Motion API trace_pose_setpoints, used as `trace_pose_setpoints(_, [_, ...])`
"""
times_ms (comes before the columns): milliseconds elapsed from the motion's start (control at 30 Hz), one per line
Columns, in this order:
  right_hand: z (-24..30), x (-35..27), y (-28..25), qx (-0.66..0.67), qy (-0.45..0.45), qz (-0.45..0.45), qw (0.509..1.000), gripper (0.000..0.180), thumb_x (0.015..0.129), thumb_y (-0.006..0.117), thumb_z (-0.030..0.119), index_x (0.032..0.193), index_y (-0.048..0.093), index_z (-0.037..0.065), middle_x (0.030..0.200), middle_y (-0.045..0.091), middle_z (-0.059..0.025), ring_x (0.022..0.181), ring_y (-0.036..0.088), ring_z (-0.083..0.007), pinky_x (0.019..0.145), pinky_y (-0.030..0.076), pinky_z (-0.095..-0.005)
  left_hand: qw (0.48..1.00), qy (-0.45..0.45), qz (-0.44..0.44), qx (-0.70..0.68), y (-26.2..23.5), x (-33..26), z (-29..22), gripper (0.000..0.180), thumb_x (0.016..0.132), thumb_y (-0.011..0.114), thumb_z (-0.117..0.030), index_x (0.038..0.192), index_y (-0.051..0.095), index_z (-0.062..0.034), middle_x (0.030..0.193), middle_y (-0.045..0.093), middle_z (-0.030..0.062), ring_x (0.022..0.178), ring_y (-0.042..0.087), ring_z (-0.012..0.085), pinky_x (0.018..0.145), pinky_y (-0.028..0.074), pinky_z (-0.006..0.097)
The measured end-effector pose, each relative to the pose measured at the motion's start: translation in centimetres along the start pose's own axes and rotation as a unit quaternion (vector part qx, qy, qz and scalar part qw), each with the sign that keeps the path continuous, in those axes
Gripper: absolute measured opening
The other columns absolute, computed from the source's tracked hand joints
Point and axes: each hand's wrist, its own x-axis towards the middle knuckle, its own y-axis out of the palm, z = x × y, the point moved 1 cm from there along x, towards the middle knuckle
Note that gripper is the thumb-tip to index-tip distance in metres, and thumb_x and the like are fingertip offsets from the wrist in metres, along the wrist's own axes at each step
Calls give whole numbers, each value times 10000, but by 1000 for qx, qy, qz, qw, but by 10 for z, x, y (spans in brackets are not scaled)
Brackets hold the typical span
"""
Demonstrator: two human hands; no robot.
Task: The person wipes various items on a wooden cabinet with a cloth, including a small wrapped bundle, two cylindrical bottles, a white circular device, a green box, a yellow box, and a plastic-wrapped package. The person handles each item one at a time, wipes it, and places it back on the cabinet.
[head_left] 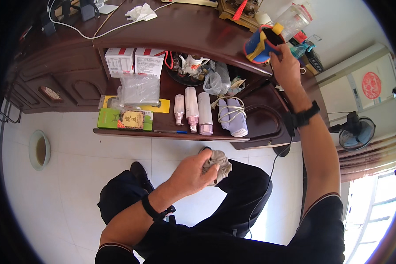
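- The left hand (pixel 190 174) is closed round a crumpled grey cloth (pixel 219 163), soft and bunched into a loose ball; the fingers press the wad together, and its folds bulge out past the knuckles.
- The cloth hangs over the person's dark trousers (pixel 242 198), just below the front edge of the lower shelf (pixel 171 134) of a dark, glossy wooden desk.
- The right hand (pixel 286 66) reaches up to the desk's curved top (pixel 193 31), where it grips the rim of a blue fabric pouch (pixel 257 46) with yellow and red trim, thumb and fingers pinching its open mouth.
- Each wrist carries a black strap band.
- A clear plastic bottle (pixel 292 20) stands tilted just behind the pouch.
- On the lower shelf three slim pale-pink cylinders (pixel 192 110) lie side by side, beside a lilac hair dryer (pixel 233 116) with its cord wound round it.
- Farther left on that shelf lie a flat green box (pixel 125 119) and a grey plastic-wrapped bundle (pixel 138 90), with two white cartons (pixel 134 61) behind.
- A white teapot (pixel 192 64) sits on a dark round tray deeper in.
- The floor is smooth white tile, with a pale green bowl (pixel 39 149) holding brownish liquid at far left.
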Motion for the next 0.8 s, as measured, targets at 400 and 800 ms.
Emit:
trace_pose_setpoints(400, [115,-126,-112,39,-183,46,981,295,779,822,-25,1029,671,18,867,670,-137,795,657,-364,697,544,-455,949,182,-195,-166,-11,5,-13,241,1086,596,-86,1303,594,19,1161,743,77,1016,672,93,903,564,279])
trace_pose_setpoints(800, [151,-179,-104,105,-204,134,964,333,737,851,-40,1003,658,11,867,623,-141,823,626,-371,685,515,-461,929,245,-212,-181,-11,0,-10,327,1114,596,-127,1403,506,-2,1226,653,47,1068,591,79,959,508,265])
